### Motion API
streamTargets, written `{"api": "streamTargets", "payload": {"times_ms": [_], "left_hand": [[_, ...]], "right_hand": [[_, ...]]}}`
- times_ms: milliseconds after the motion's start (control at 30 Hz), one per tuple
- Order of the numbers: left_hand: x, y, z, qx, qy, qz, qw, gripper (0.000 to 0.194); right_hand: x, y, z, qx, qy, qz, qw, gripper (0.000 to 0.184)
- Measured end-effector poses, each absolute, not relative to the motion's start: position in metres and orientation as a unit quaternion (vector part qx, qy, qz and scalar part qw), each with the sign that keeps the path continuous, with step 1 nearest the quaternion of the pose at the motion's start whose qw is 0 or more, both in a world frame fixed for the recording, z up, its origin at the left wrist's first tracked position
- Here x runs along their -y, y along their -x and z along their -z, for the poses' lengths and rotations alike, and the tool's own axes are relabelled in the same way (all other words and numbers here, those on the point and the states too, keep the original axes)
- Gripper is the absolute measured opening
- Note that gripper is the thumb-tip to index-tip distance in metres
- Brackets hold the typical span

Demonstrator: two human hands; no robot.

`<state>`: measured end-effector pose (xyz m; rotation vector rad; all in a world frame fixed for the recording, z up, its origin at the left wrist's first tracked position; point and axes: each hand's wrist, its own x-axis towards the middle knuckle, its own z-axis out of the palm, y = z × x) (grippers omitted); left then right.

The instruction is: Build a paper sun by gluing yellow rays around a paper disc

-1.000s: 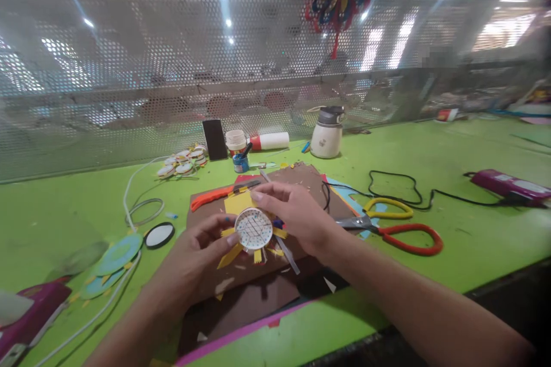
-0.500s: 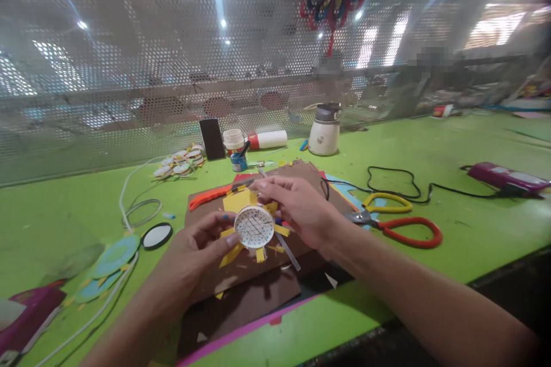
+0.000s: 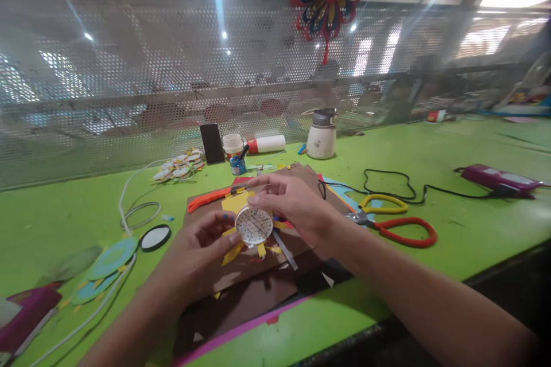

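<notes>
A small paper turtle (image 3: 254,225) is held up over the brown board, its round white shell marked with dots and dark lines, with yellow feet below and at the sides. My left hand (image 3: 210,235) pinches the shell's left edge between thumb and fingers. At the upper rim, the thumb and fingers of my right hand (image 3: 286,200) close on the turtle and hide its top part. Beneath lie brown sheets (image 3: 253,298), a yellow paper piece (image 3: 232,202), an orange-handled cutter (image 3: 209,199) and a translucent strip (image 3: 286,249).
Scissors (image 3: 407,231) with red and yellow handles lie right of the board. Purple corded devices (image 3: 495,178) sit at both sides. Behind stand a phone (image 3: 212,143), a blue jar (image 3: 237,166) and a white bottle (image 3: 321,135). Several small round pieces (image 3: 181,166) lie at back left.
My right thumb and fingers have come closer to the turtle's top rim, covering yellow parts that showed there before. My left hand keeps its pinch. The view has tipped slightly upward.
</notes>
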<state>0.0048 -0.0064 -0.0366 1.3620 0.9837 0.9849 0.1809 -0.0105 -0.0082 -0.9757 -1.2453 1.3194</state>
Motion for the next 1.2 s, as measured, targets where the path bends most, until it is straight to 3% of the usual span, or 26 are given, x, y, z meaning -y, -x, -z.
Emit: {"api": "streamTargets", "payload": {"times_ms": [367, 667, 967, 1200], "left_hand": [[0.0098, -0.0059, 0.0339, -0.417, -0.623, -0.428, 0.504, 0.023], [0.0096, -0.0035, 0.032, -0.407, -0.622, -0.466, 0.48, 0.021], [0.0071, -0.0019, 0.036, -0.41, -0.553, -0.508, 0.517, 0.029], [0.0079, -0.0013, 0.0373, -0.387, -0.521, -0.5, 0.574, 0.029]], "right_hand": [[0.0031, -0.1811, 0.0124, 0.492, 0.394, -0.573, 0.523, 0.012], [0.0039, -0.1866, 0.0081, 0.508, 0.362, -0.485, 0.613, 0.017], [0.0045, -0.1862, 0.0099, 0.555, 0.36, -0.543, 0.518, 0.024], [0.0072, -0.1862, 0.0118, 0.587, 0.352, -0.519, 0.512, 0.009]]}}
